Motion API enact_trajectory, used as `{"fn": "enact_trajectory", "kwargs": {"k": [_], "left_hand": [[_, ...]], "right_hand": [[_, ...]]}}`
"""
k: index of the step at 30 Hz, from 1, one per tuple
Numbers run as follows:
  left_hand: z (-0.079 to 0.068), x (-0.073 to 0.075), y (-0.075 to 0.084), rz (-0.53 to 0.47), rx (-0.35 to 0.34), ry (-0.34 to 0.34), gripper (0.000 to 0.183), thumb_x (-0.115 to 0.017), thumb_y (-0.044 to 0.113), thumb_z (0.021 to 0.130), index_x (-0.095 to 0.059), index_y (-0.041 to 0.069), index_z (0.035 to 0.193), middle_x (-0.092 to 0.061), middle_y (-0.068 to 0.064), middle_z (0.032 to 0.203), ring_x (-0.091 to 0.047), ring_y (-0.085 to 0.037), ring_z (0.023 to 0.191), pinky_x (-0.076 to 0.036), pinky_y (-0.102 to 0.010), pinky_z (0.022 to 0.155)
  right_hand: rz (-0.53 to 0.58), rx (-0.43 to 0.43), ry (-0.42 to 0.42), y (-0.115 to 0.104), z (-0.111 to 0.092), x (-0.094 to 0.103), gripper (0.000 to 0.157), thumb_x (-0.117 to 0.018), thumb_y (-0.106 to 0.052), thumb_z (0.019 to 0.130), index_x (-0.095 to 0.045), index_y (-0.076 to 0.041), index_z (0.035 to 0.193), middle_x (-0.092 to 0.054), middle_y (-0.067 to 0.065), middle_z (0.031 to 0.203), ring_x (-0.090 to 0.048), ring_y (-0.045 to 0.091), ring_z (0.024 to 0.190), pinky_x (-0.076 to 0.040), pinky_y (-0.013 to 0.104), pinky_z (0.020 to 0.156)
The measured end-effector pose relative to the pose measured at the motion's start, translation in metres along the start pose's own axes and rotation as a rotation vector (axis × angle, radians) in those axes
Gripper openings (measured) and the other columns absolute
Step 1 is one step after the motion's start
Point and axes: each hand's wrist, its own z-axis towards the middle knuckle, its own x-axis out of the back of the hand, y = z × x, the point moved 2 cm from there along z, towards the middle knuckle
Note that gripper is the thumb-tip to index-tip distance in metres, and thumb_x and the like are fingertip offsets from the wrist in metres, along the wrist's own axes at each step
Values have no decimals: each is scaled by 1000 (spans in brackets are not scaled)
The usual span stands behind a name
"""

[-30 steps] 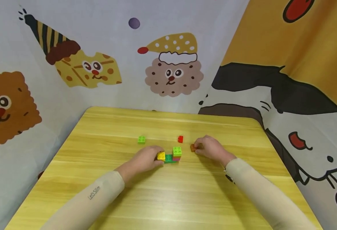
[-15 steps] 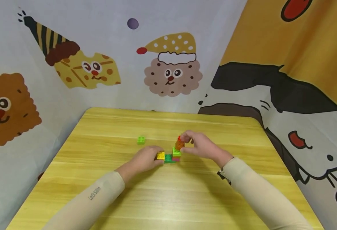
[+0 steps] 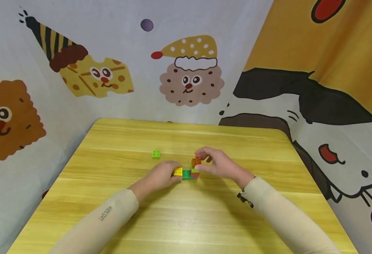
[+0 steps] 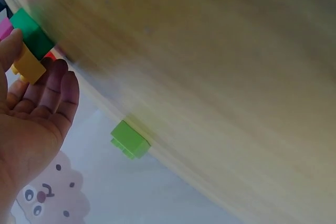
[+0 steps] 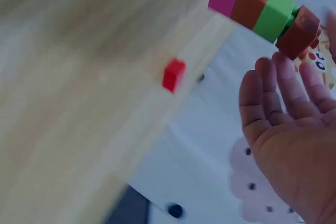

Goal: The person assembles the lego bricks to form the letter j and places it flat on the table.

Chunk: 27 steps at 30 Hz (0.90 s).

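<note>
On the table (image 3: 173, 218), head view: one brick stack (image 3: 186, 174), its yellow brick (image 3: 177, 171) pinched in my left hand (image 3: 163, 175), its top brown brick (image 3: 196, 163) gripped by my right hand (image 3: 219, 165). Left wrist view: hold confined to the yellow end, so the green brick (image 4: 31, 32) could pivot under uneven pressure. Right wrist view: top brown brick tilted over the light-green brick (image 5: 275, 13), liable to slip off if I press askew
</note>
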Motion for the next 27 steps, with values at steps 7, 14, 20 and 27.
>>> {"fn": "enact_trajectory", "kwargs": {"k": [7,14,20,27], "left_hand": [[0,-2,-1,3,-2,-4,45,-75,33,90,-65,7,125,-68,-6,117,-62,-15,98,-52,-34,85],[2,0,-1,5,-6,9,43,-76,32,90,-66,7,123,-68,-6,117,-61,-14,95,-52,-32,84],[3,1,-1,-9,-2,6,42,-75,31,90,-66,7,122,-68,-4,115,-60,-11,91,-52,-30,80],[2,-2,-3,-13,-6,-4,41,-75,30,90,-66,7,123,-68,-4,115,-60,-12,93,-52,-30,82]], "right_hand": [[560,-315,11,12,-8,-19,54,-55,-55,97,-56,-20,138,-55,5,138,-51,23,127,-44,54,102],[894,-392,-43,14,-6,-34,61,-59,-44,99,-47,-6,145,-43,24,145,-52,33,127,-45,58,98],[922,-386,-31,17,-3,-39,64,-63,-40,98,-45,1,144,-39,25,149,-53,29,125,-46,57,98],[923,-391,-15,20,-2,-43,65,-66,-39,96,-46,2,143,-40,23,149,-51,29,126,-44,57,100]]}}
